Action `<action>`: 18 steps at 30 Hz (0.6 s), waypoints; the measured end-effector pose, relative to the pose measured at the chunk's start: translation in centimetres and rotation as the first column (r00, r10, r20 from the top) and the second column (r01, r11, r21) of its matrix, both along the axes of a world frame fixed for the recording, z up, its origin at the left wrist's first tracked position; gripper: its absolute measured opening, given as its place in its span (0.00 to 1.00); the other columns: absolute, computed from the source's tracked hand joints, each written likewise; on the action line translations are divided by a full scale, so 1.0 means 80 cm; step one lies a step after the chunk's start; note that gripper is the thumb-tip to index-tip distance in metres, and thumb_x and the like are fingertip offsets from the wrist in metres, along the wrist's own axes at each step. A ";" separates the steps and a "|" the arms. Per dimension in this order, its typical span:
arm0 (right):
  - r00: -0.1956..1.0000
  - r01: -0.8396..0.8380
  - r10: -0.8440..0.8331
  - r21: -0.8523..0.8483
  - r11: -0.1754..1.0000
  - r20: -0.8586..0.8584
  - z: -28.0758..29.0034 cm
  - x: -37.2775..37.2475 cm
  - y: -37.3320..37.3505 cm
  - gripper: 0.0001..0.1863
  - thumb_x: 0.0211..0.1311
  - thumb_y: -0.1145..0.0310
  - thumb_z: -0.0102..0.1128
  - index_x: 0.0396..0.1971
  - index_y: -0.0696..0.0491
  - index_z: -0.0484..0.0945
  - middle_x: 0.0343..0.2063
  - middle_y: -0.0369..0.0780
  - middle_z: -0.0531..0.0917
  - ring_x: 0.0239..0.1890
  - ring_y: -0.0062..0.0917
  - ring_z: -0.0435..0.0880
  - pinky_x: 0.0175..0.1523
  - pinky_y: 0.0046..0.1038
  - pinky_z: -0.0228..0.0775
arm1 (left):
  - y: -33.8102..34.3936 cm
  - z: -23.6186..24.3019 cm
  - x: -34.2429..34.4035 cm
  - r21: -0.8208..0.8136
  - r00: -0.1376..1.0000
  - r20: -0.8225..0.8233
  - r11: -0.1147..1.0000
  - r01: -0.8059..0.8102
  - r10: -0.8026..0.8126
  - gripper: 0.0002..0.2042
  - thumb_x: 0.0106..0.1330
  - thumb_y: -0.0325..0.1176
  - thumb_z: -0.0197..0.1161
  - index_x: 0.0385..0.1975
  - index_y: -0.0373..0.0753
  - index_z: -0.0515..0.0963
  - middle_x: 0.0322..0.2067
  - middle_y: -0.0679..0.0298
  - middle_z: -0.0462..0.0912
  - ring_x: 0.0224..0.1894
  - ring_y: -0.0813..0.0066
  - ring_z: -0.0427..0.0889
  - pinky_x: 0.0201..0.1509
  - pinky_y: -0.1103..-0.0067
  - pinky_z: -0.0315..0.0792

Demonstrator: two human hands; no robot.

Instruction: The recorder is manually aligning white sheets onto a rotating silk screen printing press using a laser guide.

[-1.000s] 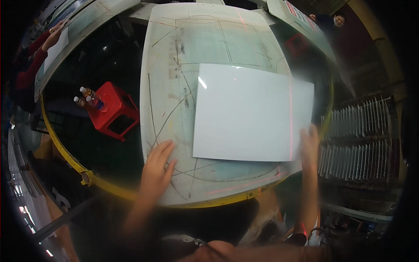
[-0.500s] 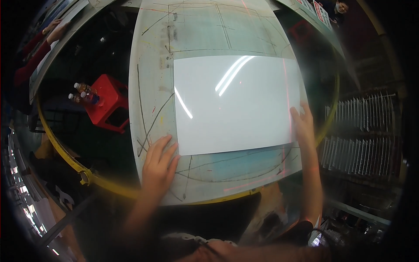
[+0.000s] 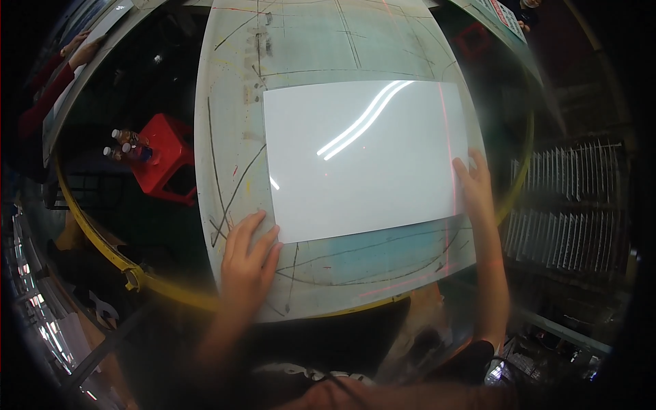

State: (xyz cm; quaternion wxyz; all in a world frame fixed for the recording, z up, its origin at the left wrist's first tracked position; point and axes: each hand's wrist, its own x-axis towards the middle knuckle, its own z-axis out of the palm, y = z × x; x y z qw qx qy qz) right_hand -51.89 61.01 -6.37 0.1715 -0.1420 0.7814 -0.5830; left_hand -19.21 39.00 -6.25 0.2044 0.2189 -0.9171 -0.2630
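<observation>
A glossy white sheet (image 3: 362, 164) lies on a pale, marked board (image 3: 239, 116), with bright reflections and a thin red light line across it. My left hand (image 3: 249, 256) rests fingers apart on the board at the sheet's near left corner, its fingertips beside or touching that corner. My right hand (image 3: 477, 184) grips the sheet's right edge, thumb toward the face and fingers along the edge. Red light lines also fall on the board below the sheet.
A red stool (image 3: 167, 164) holding several bottles (image 3: 137, 150) stands left. A yellow curved rail (image 3: 96, 232) runs round the board. A rack of thin panels (image 3: 560, 232) is right. Another person's hands (image 3: 85, 51) work at the upper left; a person (image 3: 529, 14) is at upper right.
The white sheet has moved left and slightly away from me, along with my right hand. My left hand has shifted little. The sheet's corner now lies by my left fingertips.
</observation>
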 end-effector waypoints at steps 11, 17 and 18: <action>0.999 -0.034 0.035 -0.024 0.999 0.023 -0.002 -0.004 -0.003 0.17 0.66 0.71 0.55 0.50 0.60 0.66 0.30 0.41 0.83 0.30 0.16 0.80 0.35 0.17 0.70 | 0.002 0.007 0.000 -0.007 0.999 0.030 1.000 -0.013 0.013 0.11 0.54 0.22 0.64 0.38 0.34 0.78 0.50 0.53 0.74 0.52 0.52 0.73 0.56 0.66 0.67; 0.998 0.058 -0.053 0.128 0.990 -0.044 -0.006 0.003 -0.007 0.21 0.64 0.69 0.59 0.52 0.60 0.66 0.29 0.40 0.83 0.31 0.16 0.80 0.38 0.17 0.70 | 0.004 0.000 -0.007 -0.010 0.998 0.064 1.000 0.009 -0.009 0.11 0.54 0.22 0.63 0.38 0.34 0.77 0.51 0.52 0.73 0.52 0.50 0.73 0.55 0.65 0.68; 0.997 0.059 -0.053 0.122 0.991 -0.052 0.003 0.005 -0.009 0.21 0.64 0.69 0.59 0.52 0.60 0.66 0.29 0.40 0.83 0.31 0.16 0.80 0.38 0.17 0.70 | 0.004 0.009 -0.005 -0.029 0.998 0.066 1.000 0.007 -0.005 0.11 0.54 0.22 0.63 0.38 0.34 0.77 0.50 0.52 0.73 0.52 0.50 0.73 0.55 0.65 0.68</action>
